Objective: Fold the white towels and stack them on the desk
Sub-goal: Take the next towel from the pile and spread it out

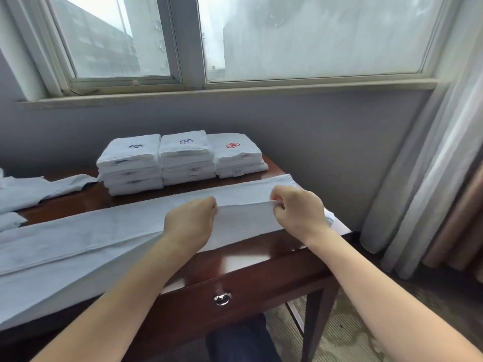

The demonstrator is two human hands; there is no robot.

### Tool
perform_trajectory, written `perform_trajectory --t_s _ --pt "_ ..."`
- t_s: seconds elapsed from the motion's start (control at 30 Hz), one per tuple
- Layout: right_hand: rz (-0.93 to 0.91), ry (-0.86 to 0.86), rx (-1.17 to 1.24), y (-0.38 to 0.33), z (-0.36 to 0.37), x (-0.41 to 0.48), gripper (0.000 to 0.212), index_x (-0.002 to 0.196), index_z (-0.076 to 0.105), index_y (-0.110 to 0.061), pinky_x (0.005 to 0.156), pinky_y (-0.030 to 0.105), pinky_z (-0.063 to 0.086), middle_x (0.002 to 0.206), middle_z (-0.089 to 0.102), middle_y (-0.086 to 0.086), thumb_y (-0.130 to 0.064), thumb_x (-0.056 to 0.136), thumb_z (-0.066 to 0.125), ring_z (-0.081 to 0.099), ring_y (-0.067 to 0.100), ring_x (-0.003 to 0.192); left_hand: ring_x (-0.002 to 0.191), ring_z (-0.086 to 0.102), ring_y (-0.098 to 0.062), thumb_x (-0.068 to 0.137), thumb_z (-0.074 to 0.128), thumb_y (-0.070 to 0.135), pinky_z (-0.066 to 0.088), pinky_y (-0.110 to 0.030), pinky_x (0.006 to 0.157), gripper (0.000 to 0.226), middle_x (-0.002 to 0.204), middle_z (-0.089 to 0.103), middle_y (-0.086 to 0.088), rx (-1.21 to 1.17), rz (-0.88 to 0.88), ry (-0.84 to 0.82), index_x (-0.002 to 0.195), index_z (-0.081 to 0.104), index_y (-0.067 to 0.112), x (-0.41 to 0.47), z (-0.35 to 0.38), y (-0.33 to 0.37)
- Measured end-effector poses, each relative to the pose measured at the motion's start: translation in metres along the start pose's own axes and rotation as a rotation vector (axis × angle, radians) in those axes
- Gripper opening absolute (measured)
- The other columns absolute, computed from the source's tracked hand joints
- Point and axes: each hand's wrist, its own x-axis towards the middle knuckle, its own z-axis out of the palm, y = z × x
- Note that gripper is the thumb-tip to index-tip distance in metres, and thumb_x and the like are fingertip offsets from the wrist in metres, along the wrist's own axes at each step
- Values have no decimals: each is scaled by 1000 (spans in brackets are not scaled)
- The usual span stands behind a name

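On my feed both forearms come in from the bottom edge, bare, angled up toward the middle of the desk [251, 262]. The left hand [190, 218] is balled up knuckles-out, fingers curled onto the long towel [91, 241], right at a raised crease. The right hand [298, 212] sits just beside it with a short gap between, thumb and fingertips pinching that same ridge of cloth, wrist bent a bit inward. So both hands have a grip on the towel and the bit between them is lifted slightly off the wood.

The towel itself is a long narrow strip running diagonally across the desk, from the near left to the far right corner. Its near-left end droops over the front edge.

Behind it, against the wall, are three stacks of folded towels pressed side by side: the left stack [130, 165] and the middle stack [187, 158] carry dark blue logos, the right stack [237, 155] a red one. More loose towels [31, 192] lie crumpled at far left. A drawer knob [222, 299] shows below the desktop.
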Motion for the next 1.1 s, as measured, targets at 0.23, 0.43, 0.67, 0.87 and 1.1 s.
perform_trajectory --t_s 0.23,0.43,0.67,0.87,1.1 --pt "-8 91 -129 4 33 64 16 71 62 -11 60 32 30 66 64 8 2 76 55 58 35 62 83 64 -30 105 38 25 40 -34 57 20 95 60 -2 63 25 194 104 57 18 53 19 -12" --pt "-36 -93 -348 11 78 118 20 71 60 -15 65 32 25 68 63 6 4 74 57 47 30 60 85 62 -31 103 41 25 40 -36 60 22 92 61 -5 -4 41 176 99 60 16 108 52 -37" --pt "-84 -205 -90 -9 116 101 42 113 68 -20 87 37 40 107 68 1 -2 80 50 59 27 102 93 59 -16 94 50 29 44 -33 70 20 97 59 10 -233 11 76 108 64 31 122 92 -53" --pt "-23 -610 69 -28 132 88 50 152 31 -24 121 40 2 160 26 -4 -33 103 28 13 13 149 91 58 -16 95 51 31 39 -31 65 23 92 57 9 -209 8 86 112 67 31 122 94 -51" --pt "-27 -643 39 -23 128 85 53 155 23 -25 122 39 -1 163 17 -3 -37 103 23 7 12 150 94 59 -20 96 49 31 47 -36 72 25 99 60 4 -197 -12 72 114 67 30 115 89 -42"
